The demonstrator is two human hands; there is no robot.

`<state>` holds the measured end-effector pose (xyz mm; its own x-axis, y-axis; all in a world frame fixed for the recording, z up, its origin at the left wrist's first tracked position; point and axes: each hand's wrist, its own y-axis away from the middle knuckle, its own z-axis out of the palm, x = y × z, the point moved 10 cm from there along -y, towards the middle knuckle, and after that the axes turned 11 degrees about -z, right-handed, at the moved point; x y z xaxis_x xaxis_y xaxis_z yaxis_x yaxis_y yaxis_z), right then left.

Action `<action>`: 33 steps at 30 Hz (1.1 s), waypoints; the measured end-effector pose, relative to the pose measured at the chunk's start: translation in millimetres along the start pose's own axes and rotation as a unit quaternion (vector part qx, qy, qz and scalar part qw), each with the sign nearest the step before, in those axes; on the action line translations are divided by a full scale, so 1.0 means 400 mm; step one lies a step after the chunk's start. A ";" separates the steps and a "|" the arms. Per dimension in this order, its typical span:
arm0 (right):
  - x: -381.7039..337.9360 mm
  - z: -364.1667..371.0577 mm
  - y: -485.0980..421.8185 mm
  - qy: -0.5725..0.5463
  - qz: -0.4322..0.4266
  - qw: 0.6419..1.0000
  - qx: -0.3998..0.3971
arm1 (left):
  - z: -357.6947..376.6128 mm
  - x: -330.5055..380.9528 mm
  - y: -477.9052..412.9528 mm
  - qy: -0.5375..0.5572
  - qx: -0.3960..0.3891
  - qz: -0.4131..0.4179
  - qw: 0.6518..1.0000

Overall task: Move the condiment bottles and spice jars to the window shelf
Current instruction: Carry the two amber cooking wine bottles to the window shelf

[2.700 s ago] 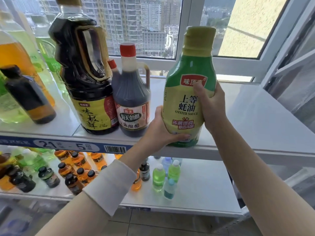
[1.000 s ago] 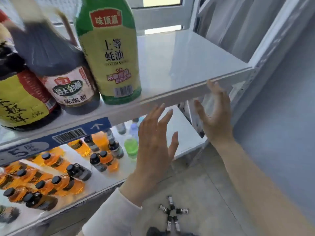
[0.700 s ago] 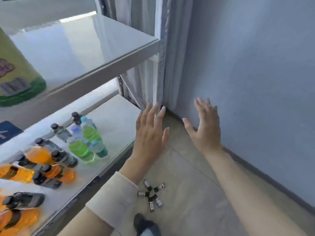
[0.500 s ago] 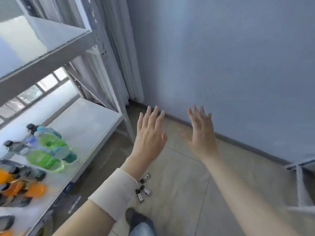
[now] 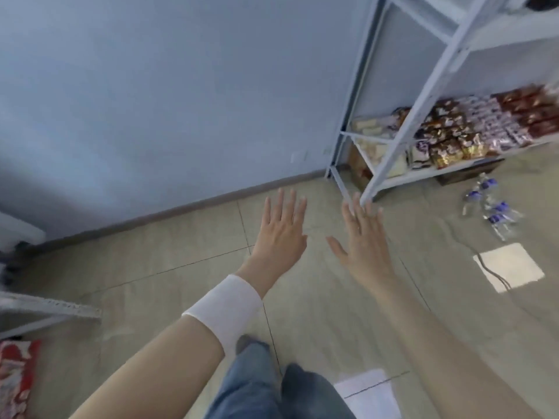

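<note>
Condiment bottles, spice jars: position cannot be told from the head view. Left hand [image 5: 281, 234] and right hand [image 5: 367, 246] flat, fingers straight, slightly spread, holding nothing, above beige tiled floor [image 5: 181, 267]. White metal rack [image 5: 423, 95] of snack packets [image 5: 453, 137] at right.

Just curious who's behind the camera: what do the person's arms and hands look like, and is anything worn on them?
Both are bare hands, no gloves: the left hand and the right hand. A broad white wristband wraps the left wrist. It looks like soft cloth, with no visible marking. The right wrist wears nothing, and both forearms are uncovered as far as the view shows.
</note>
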<state>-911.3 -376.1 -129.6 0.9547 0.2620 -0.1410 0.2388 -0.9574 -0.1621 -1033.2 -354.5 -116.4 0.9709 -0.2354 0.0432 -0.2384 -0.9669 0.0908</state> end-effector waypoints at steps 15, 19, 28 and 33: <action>0.715 -0.199 0.097 0.085 0.233 0.968 0.032 | -0.054 0.740 -0.393 0.021 0.033 0.243 0.969; 0.893 -0.241 0.080 0.080 0.286 0.954 0.037 | -0.086 0.896 -0.502 0.052 0.056 0.292 0.953; 1.257 -0.292 0.111 0.039 0.333 0.938 0.087 | -0.091 1.235 -0.689 0.070 0.099 0.353 0.928; 1.529 -0.330 0.146 0.009 0.323 0.940 0.112 | -0.093 1.477 -0.792 0.083 0.123 0.343 0.927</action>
<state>-289.9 -287.8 -96.4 0.8907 -0.3697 -0.2646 -0.4336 -0.8658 -0.2498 -384.9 -183.7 -82.6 0.5702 -0.8053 0.1621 -0.7679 -0.5926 -0.2432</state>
